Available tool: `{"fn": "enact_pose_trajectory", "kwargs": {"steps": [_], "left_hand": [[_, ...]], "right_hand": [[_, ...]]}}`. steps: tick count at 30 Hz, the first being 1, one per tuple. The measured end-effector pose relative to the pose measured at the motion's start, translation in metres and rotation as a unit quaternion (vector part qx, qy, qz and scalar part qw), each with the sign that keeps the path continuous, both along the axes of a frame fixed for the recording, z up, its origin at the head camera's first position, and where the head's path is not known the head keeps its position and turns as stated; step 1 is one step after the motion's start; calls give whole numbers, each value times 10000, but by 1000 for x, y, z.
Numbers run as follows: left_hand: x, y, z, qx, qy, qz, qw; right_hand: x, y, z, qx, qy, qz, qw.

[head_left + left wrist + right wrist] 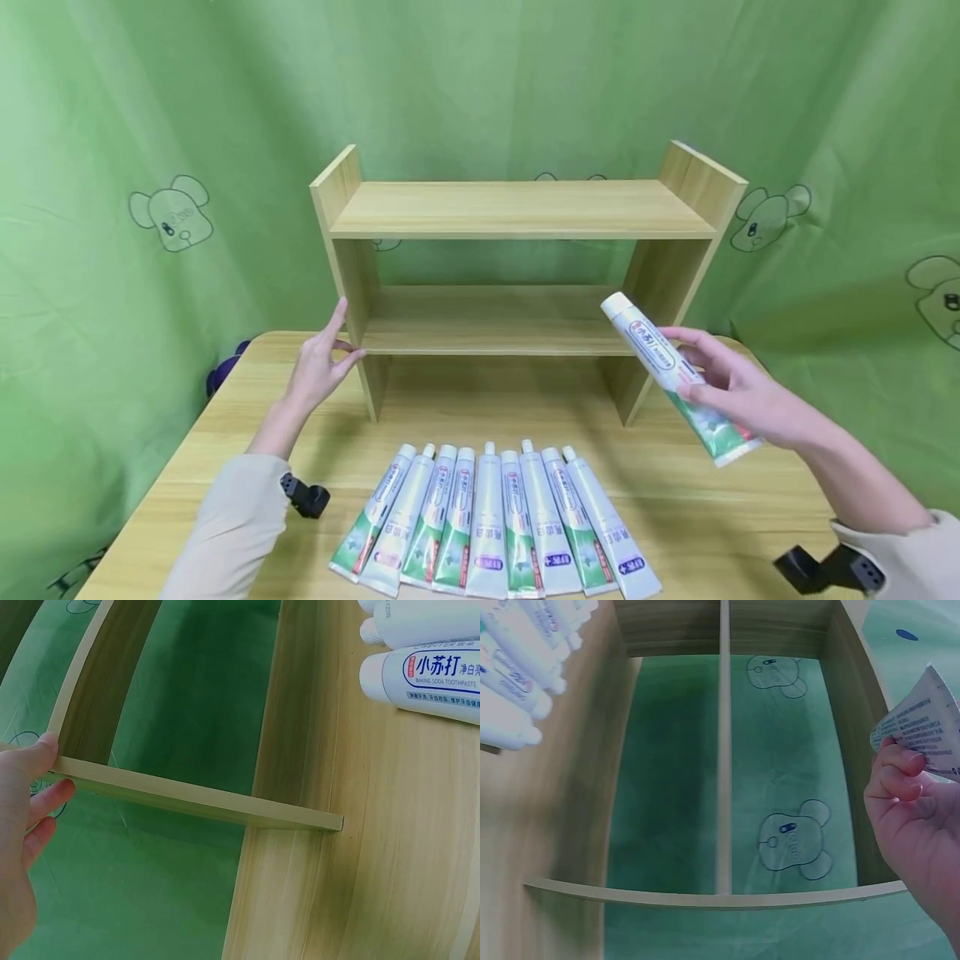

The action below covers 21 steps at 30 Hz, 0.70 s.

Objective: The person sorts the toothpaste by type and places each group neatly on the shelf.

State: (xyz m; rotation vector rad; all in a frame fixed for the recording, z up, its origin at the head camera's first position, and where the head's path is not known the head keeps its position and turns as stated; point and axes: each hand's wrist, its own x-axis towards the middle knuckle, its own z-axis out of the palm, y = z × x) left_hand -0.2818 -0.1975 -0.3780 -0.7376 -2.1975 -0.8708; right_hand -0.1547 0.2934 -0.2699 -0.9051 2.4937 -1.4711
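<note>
- Head view: A wooden shelf (525,208) stands on a table (720,521), with a green cloth (480,83) hanging behind it. It has a top board and a middle board (495,323) between two side boards.
- Head view: The left hand (318,367) is at the shelf's left side. It holds the front edge lightly between thumb and fingers, next to the middle board.
- Head view: The right hand (742,396) grips a white and green toothpaste tube (660,354) in front of the shelf's right side, up off the table. The tube's white cap is on and points up toward the shelf.
- Head view: Nine more tubes lie fanned out in front of the shelf, caps toward it. Five are green and white tubes (516,517), and four are white tubes with purple labels (489,525).
- Left wrist view: The big words are easy to read here. One tube lying in front of the shelf says "Baking Soda Toothpaste".
- Right wrist view: The held tube shows lots of tiny print (922,727), which the head view hides. Curled fingers hold it near the shelf.
- Right wrist view: Two whole animal faces (791,844) on the cloth show through the shelf's upper space.
</note>
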Motion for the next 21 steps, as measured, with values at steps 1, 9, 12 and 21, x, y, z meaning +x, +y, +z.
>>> {"fn": "enact_pose_trajectory", "kwargs": {"steps": [1,9,12,21], "left_hand": [[0,0,0,-4,-3,10,10000],[-1,2,1,20,68,-25,10000],[-1,3,1,31,102,-51,9999],[-4,6,1,43,75,-74,9999]], "right_hand": [[-2,0,4,50,42,-43,10000],[-17,-4,33,248,380,-64,9990],[-22,-4,42,245,409,-65,9988],[-37,-3,64,-40,313,-187,9993]]}}
